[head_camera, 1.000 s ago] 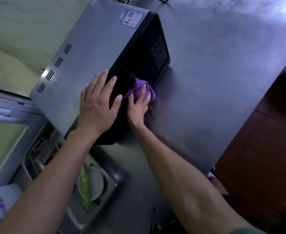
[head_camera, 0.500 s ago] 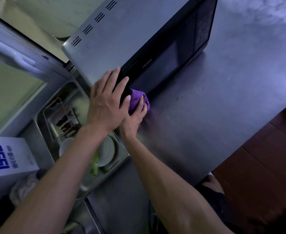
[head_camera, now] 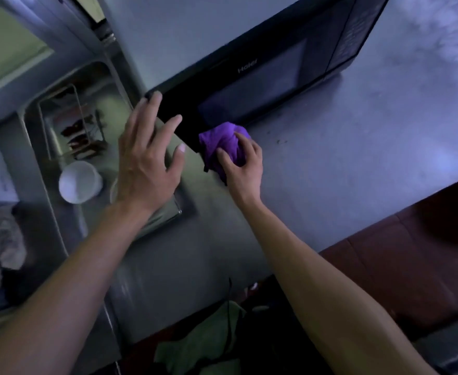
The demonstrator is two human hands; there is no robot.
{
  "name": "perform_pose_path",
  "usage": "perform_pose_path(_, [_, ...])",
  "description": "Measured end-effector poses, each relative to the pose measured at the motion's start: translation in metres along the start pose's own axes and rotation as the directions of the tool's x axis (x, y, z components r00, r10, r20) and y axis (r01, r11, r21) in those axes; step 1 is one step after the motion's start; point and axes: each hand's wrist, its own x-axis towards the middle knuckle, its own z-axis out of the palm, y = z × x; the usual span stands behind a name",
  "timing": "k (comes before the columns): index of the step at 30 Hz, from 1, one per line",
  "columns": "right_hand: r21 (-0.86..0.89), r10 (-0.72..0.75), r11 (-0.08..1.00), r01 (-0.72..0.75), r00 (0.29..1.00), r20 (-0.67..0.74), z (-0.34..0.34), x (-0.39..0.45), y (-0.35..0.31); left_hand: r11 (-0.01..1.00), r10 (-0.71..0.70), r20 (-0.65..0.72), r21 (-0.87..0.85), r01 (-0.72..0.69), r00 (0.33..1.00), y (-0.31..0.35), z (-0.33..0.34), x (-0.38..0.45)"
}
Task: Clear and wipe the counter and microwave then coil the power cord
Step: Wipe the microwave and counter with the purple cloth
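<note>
Counter (head_camera: 357, 169) stretches out steel-grey beyond both hands, microwave (head_camera: 249, 77) standing on it just past the fingertips. Left hand (head_camera: 146, 158) hovers spread and empty by the door's near corner. Right hand (head_camera: 242, 163) clutches a bunched purple cloth (head_camera: 222, 144) against the door's lower edge. Wiping step, I'd say; next comes a sweep across the counter.

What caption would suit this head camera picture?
Right hand presses a purple cloth at the microwave door's lower corner; left hand spreads open beside it.
</note>
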Motion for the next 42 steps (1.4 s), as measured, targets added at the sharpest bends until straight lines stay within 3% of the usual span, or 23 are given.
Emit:
perform_pose_path(4, [-0.191,-0.075,0.977,0.091,0.993,0.088,-0.030,0.005,0.011,0.993,-0.108,-0.001,-0.047,0.107,0.994,0.012,0.017,-0.025])
perform_pose_path(8, [-0.407,-0.102,0.895,0.184,0.972,0.214,-0.041,0.008,0.012,0.969,-0.217,0.098,-0.101,0.227,0.971,0.035,0.039,-0.050])
perform_pose_path(12, [-0.577,-0.084,0.765,0.286,0.933,0.351,-0.047,0.006,0.011,0.940,-0.300,0.224,-0.099,0.327,0.927,0.054,0.061,-0.070])
perform_pose_path(15, [-0.681,-0.124,0.615,0.399,0.901,0.416,-0.060,0.006,0.015,0.907,-0.365,0.397,-0.054,0.419,0.842,0.061,0.079,-0.080])
perform_pose_path(21, [-0.624,-0.138,0.342,0.703,0.695,0.706,-0.083,0.032,0.024,0.882,-0.405,0.572,0.041,0.469,0.713,0.075,0.117,-0.090])
perform_pose_path(29, [-0.542,-0.012,0.154,0.826,0.550,0.835,-0.089,0.057,0.041,0.880,-0.427,0.565,0.081,0.467,0.706,0.085,0.129,-0.089])
perform_pose_path(35, [-0.526,-0.002,0.118,0.842,0.530,0.848,-0.089,0.066,0.046,0.864,-0.469,0.629,0.179,0.471,0.620,0.080,0.142,-0.076])
perform_pose_path(42, [-0.565,0.010,0.130,0.815,0.569,0.822,-0.062,0.080,0.036,0.881,-0.448,0.648,0.202,0.428,0.617,0.055,0.145,-0.057])
